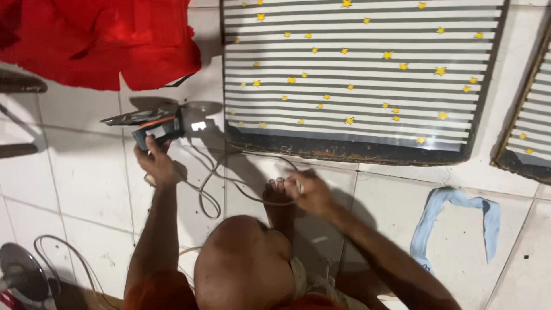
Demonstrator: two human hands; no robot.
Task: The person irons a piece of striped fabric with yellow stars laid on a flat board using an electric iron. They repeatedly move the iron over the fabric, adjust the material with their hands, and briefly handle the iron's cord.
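Clearly the left hand (154,162) is clenched round the angle grinder (163,126) – body running toward three o'clock – while the right hand (310,192) pinches its cord (229,179), at nine o'clock.

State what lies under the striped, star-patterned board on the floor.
White floor tiles show around the striped board, whose dark worn lower edge rests on them. Whatever lies beneath the board itself is covered and cannot be seen.
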